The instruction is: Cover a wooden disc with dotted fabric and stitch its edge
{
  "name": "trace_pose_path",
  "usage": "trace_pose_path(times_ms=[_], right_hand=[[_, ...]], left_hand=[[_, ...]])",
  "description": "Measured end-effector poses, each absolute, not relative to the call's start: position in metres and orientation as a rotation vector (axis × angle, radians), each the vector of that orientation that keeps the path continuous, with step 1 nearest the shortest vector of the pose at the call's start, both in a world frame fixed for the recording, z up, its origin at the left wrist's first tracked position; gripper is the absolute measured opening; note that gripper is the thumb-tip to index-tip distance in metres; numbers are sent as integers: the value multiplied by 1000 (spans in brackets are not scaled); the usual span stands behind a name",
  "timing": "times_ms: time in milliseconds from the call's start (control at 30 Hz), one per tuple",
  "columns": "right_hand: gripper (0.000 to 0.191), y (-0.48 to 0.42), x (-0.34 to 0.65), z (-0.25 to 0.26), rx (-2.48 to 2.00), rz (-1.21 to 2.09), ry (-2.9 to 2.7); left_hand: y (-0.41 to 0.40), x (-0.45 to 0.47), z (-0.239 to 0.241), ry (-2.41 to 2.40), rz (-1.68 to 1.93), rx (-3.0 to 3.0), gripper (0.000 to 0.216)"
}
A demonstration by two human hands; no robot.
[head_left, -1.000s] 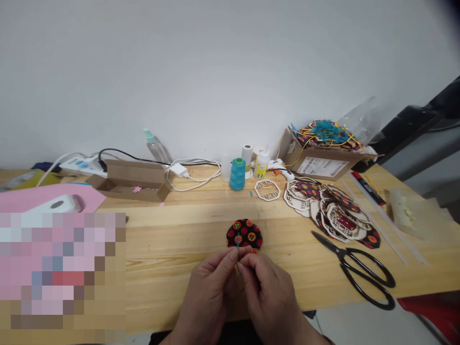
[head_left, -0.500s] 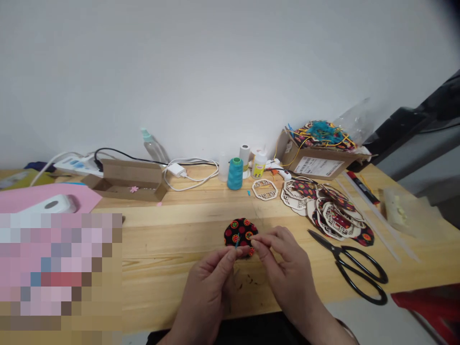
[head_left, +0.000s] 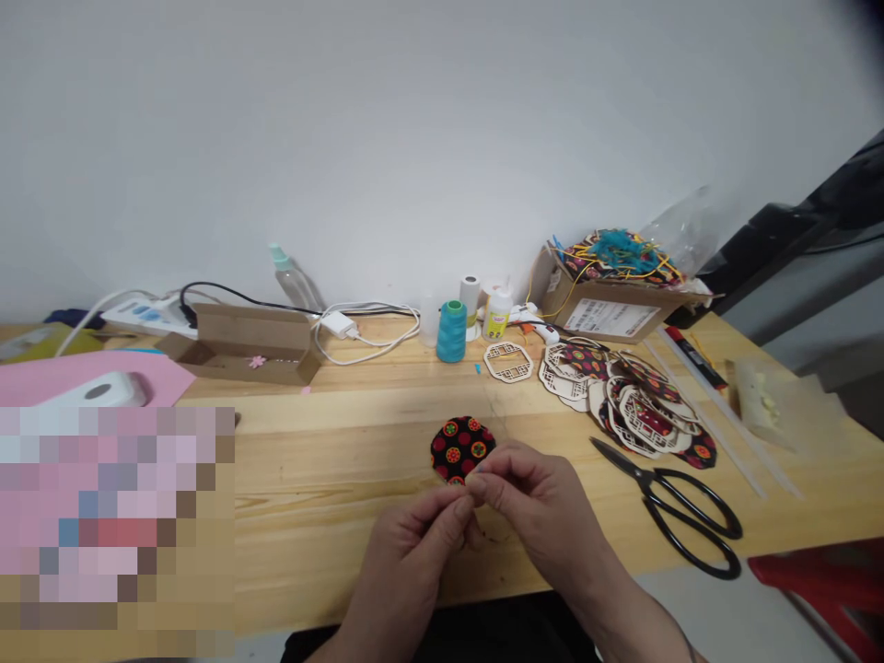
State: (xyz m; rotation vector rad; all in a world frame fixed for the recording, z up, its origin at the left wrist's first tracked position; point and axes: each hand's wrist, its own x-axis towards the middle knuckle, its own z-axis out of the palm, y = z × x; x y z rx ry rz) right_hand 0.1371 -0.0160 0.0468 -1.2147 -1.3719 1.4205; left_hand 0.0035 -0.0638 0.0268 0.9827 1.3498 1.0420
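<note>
My left hand [head_left: 418,543] is closed in a pinch, thumb against forefinger. Its tips meet those of my right hand [head_left: 531,493], also pinched. Between them is a thin teal thread [head_left: 478,468], of which only a small bluish bit shows; the rest is hidden by the fingers. Just beyond the fingertips lies a round black fabric piece [head_left: 459,442] with red and orange flower prints, its near edge covered by my hands. Farther back stands a cone of teal thread [head_left: 451,333]. Black-handled scissors [head_left: 667,506] lie open to the right of my right hand.
Wooden lattice frames and fabric pieces [head_left: 635,405] are heaped at the right. One lattice frame [head_left: 507,362] lies apart near a glue bottle [head_left: 497,315]. A cardboard box [head_left: 611,313] overflows with threads. At the left are a narrow open box [head_left: 255,345] and white cables [head_left: 377,345].
My hands have come together, the right moving left and the fingertips now touching. The teal end that stood up from my left fingers is mostly covered, and more of the fabric piece shows.
</note>
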Motion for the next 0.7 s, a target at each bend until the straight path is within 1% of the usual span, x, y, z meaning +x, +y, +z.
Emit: trace_pose_path(times_ms=[100, 200, 333, 433, 533, 600, 633, 667, 700], right_hand=[[11, -16, 140, 52, -1159, 1464, -1270], [6, -17, 146, 58, -1037, 1605, -1099], [15, -20, 156, 72, -799, 1704, -1021], [14, -21, 163, 86, -688, 1641, -1043], [9, -20, 169, 93, -656, 1503, -1091], [9, -20, 170, 92, -689, 1414, -1147], [10, -20, 170, 91, -722, 1370, -1192], [11, -20, 169, 89, -763, 1326, -1246], [12, -21, 168, 87, -809, 1284, -1306]], left_hand=[[-63, 4, 28, 1382, 1035, 1040, 17], [-63, 4, 31, 1401, 1021, 1171, 17], [-59, -1, 28, 1407, 1019, 1460, 20], [-52, -9, 19, 1477, 1100, 1744, 20], [-47, -18, 16, 1741, 1255, 1905, 25], [-49, -22, 23, 1909, 1396, 1821, 34], [-51, -22, 28, 1928, 1430, 1731, 33], [-54, -22, 34, 1876, 1392, 1635, 25], [-58, -21, 41, 1757, 1216, 1503, 19]])
